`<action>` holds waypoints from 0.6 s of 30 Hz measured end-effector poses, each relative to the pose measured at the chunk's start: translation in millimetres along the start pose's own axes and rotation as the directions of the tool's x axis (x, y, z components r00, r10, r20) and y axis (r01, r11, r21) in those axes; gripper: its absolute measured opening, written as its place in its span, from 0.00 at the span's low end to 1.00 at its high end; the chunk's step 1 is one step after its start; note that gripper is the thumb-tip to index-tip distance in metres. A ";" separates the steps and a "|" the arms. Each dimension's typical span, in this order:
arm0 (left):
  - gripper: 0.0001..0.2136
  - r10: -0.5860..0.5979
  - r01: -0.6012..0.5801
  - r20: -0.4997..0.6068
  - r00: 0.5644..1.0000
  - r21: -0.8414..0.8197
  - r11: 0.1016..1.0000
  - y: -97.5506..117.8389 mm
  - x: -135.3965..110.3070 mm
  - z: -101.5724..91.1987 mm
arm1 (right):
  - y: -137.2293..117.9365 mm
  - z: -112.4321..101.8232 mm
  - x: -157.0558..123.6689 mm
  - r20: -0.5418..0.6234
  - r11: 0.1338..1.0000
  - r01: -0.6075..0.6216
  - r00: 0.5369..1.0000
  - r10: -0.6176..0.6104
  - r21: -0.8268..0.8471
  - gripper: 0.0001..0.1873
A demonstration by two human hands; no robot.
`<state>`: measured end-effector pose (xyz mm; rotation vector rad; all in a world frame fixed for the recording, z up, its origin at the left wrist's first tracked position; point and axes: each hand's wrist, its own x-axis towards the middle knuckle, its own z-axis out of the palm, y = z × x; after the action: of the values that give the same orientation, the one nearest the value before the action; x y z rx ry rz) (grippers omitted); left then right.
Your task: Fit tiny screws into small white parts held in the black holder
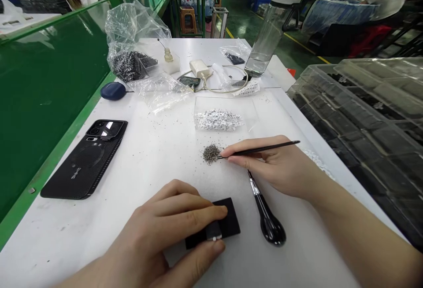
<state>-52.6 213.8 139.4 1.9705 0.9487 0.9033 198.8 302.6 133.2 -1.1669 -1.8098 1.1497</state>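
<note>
Silvery bits [218,120] lie in a clear tray [224,103].

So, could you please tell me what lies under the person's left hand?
A flat black rectangular piece lies under the left hand, with a small dark block on it by the fingertips. Whatever the hand covers cannot be seen.

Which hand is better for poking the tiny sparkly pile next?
Probably the right hand. It holds a thin black stick, and the tip is right at the pile of grains. The left hand is farther away, with its fingers busy on a black pad.
</note>
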 end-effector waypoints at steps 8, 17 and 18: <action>0.18 -0.062 0.062 -0.028 0.998 0.007 0.998 4.9 -2.1 -1.1 | 2.2 -2.5 -1.0 0.004 1.000 0.009 1.000 -0.009 -0.004 0.05; 0.18 -0.061 0.061 0.000 0.998 0.018 0.998 6.1 1.0 -4.5 | -16.4 -10.1 -9.4 0.026 0.971 0.129 0.990 -0.137 0.201 0.02; 0.17 -0.059 0.058 0.015 0.998 0.031 0.998 6.6 1.6 -5.7 | -19.9 -10.4 -11.5 0.047 0.962 0.131 0.988 -0.146 0.238 0.02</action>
<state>-54.5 214.0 148.1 1.9628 1.0114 0.8438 205.6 291.0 154.6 -0.8630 -1.7183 1.2902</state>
